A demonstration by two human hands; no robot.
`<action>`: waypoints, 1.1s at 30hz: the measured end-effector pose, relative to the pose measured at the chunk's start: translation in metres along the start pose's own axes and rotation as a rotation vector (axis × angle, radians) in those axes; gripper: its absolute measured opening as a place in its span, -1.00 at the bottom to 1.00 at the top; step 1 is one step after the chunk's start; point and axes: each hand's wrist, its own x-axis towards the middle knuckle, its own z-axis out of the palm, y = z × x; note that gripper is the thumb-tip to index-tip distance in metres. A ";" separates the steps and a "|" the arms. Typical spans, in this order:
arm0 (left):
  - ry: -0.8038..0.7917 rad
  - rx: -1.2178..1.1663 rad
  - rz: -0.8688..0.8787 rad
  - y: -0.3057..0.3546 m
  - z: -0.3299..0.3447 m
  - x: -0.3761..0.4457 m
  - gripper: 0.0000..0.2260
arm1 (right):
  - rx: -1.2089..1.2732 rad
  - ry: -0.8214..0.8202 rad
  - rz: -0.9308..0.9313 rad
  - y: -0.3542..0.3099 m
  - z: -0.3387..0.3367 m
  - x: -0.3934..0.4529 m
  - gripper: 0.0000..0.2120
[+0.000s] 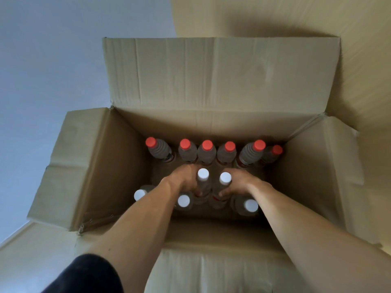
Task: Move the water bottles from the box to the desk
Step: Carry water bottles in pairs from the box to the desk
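Your left hand wraps one white-capped bottle and your right hand wraps the other, both deep inside the box. Each bottle stands upright between your palms, neck pointing straight up at you, so the way out looks to be a vertical lift clear of the red-capped row just beyond your knuckles. Your fingertips are hidden behind the bottles, and the desk is out of view.

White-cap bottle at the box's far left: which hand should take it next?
Left, probably. The left hand grips a white-capped bottle but is nearer the far-left bottle; the right hand, gripping another, would have to cross over.
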 end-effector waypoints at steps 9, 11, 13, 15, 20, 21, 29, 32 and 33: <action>0.029 -0.181 -0.002 -0.063 -0.035 0.139 -0.41 | 0.004 -0.006 0.008 -0.005 -0.045 0.151 -0.35; 0.020 -0.208 -0.013 -0.082 -0.032 0.154 -0.43 | 0.012 -0.039 -0.010 -0.005 -0.037 0.177 -0.40; -0.002 -0.237 -0.030 -0.099 -0.030 0.166 -0.45 | 0.067 -0.071 -0.015 -0.002 -0.031 0.197 -0.41; -0.016 -0.271 -0.053 -0.111 -0.032 0.175 -0.49 | 0.134 -0.081 -0.019 0.002 -0.028 0.215 -0.40; -0.037 -0.458 -0.144 -0.146 -0.033 0.188 -0.51 | 0.287 -0.189 -0.056 0.005 -0.012 0.261 -0.49; -0.040 -0.505 -0.178 -0.153 -0.031 0.188 -0.50 | 0.344 -0.209 -0.052 0.007 -0.007 0.269 -0.54; 0.043 -1.058 -0.508 -0.197 -0.018 0.201 -0.61 | 0.794 -0.386 0.089 0.004 0.023 0.334 -0.54; 0.077 -1.188 -0.602 -0.210 -0.007 0.213 -0.63 | 0.899 -0.420 0.150 0.002 0.035 0.361 -0.44; 0.094 -1.214 -0.622 -0.214 -0.004 0.218 -0.64 | 0.923 -0.419 0.169 0.001 0.039 0.371 -0.50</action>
